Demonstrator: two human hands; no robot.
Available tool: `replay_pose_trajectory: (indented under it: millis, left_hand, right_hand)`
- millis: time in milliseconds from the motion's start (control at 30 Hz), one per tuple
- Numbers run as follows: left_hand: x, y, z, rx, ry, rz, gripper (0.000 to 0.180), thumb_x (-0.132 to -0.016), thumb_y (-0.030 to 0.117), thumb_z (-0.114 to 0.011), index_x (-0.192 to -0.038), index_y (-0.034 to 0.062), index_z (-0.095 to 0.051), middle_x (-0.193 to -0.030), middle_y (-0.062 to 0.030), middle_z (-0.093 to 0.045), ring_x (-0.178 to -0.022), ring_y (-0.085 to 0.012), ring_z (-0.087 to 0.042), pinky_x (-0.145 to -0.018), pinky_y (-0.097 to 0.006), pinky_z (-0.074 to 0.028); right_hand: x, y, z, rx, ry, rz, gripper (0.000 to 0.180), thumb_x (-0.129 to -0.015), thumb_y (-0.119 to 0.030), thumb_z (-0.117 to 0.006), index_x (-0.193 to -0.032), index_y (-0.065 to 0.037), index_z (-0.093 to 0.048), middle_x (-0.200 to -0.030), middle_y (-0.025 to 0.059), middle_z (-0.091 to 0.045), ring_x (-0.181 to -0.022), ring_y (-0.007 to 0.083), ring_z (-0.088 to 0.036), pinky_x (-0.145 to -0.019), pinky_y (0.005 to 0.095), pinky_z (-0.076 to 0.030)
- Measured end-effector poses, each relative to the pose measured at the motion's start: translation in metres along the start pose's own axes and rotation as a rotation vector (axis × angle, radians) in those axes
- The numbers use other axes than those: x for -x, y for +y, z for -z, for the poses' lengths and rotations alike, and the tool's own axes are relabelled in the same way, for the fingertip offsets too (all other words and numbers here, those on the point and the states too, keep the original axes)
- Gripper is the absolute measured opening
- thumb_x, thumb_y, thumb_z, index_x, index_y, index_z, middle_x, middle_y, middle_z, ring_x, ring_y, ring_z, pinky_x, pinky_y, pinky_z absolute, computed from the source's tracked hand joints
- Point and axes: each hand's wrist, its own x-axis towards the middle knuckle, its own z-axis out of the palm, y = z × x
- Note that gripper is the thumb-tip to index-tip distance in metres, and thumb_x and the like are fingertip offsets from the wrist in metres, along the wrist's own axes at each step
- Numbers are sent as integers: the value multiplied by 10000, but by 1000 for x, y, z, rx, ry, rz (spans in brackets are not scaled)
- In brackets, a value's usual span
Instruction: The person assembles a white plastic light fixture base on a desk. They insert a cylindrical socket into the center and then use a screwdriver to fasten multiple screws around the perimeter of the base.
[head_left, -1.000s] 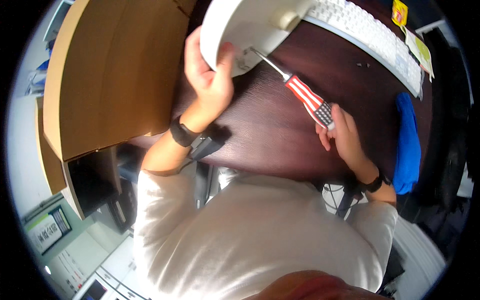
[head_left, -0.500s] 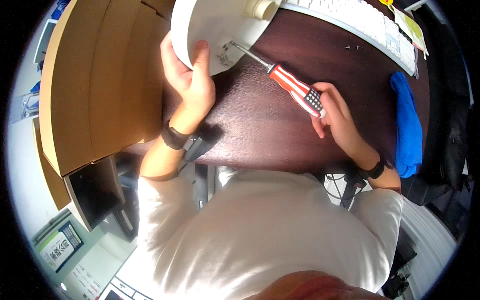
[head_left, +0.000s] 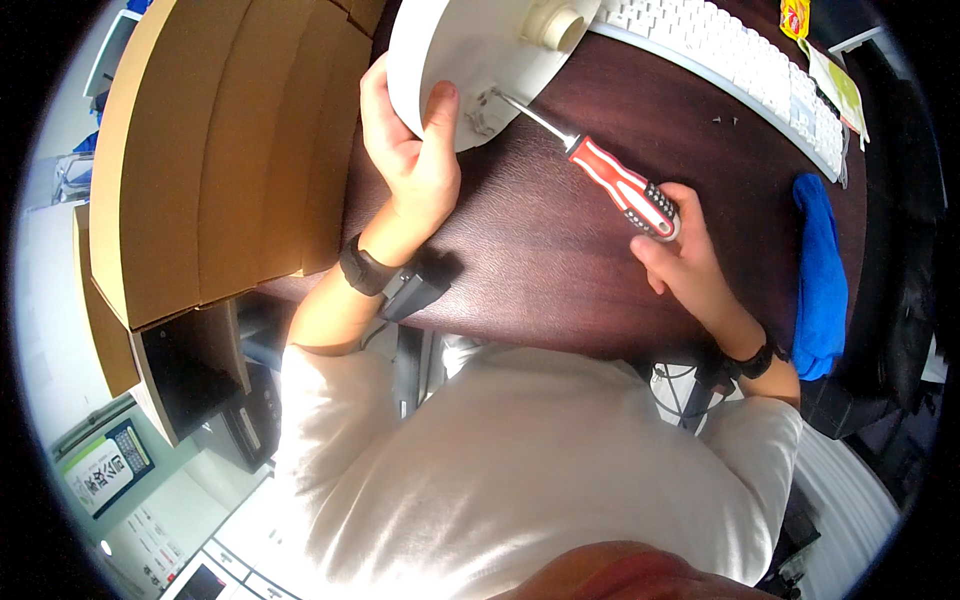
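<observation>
Screwdriver seemingly at new rotation

Shell: one, white, curved, partly cut off by the top of your view. Hollow side faces right; a round cream collar stands out inside, small metal fittings near the lower edge. Held tilted in your left hand, thumb inside the rim.

Screwdriver: one, red-and-white handle, black panels with white dots, bright metal shaft. Butt in the fingers of your right hand; shaft slants up-left, tip at the fittings.
</observation>
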Motion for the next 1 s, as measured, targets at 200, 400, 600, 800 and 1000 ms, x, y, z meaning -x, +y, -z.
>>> replay_pose_trajectory:
  millis: [200, 400, 600, 800, 1000]
  left_hand:
    - [0, 2, 0, 15, -25, -17, 327, -845, 38, -556, -1140, -25, -431, -1020, -73, -515, -921, -119, -488, -827, -255, -398]
    - [-2, 4, 0, 27, -42, -4, 342, -845, 28, -550, -1156, -24, -417, -1015, -70, -511, -908, -118, -491, -820, -253, -402]
    - [-2, 6, -3, 60, -15, 9, 344, -841, 23, -552, -1155, -18, -419, -998, -63, -516, -900, -111, -492, -808, -247, -406]
    - [-1, 3, 1, -31, -56, -35, 359, -829, 20, -554, -1157, -18, -416, -977, -50, -518, -865, -103, -500, -777, -242, -419]
    - [-1, 5, 0, 39, -31, 11, 356, -829, 22, -557, -1154, -19, -417, -985, -49, -517, -860, -96, -497, -772, -234, -417]
  right_hand:
    - [-4, 0, 9, -139, -89, -142, 277, -955, -302, -381, -881, -52, -472, -571, -1, -445, -430, 49, -409, -396, 197, -337]
    - [-2, -2, 4, -97, -52, -7, 276, -925, -158, -454, -1127, -13, -335, -745, 38, -496, -472, 62, -443, -404, 213, -365]
    - [-5, 12, 18, -172, -164, -119, 385, -954, -288, -396, -1178, 19, -334, -777, 53, -502, -494, 85, -477, -423, 212, -398]
    - [-3, -9, 2, -123, -40, -44, 360, -908, -169, -494, -1183, 4, -338, -765, 63, -508, -523, 93, -508, -438, 220, -427]
    - [-8, 0, 6, -96, -62, -20, 311, -898, -164, -516, -1116, 10, -378, -721, 55, -513, -517, 84, -509, -443, 216, -427]
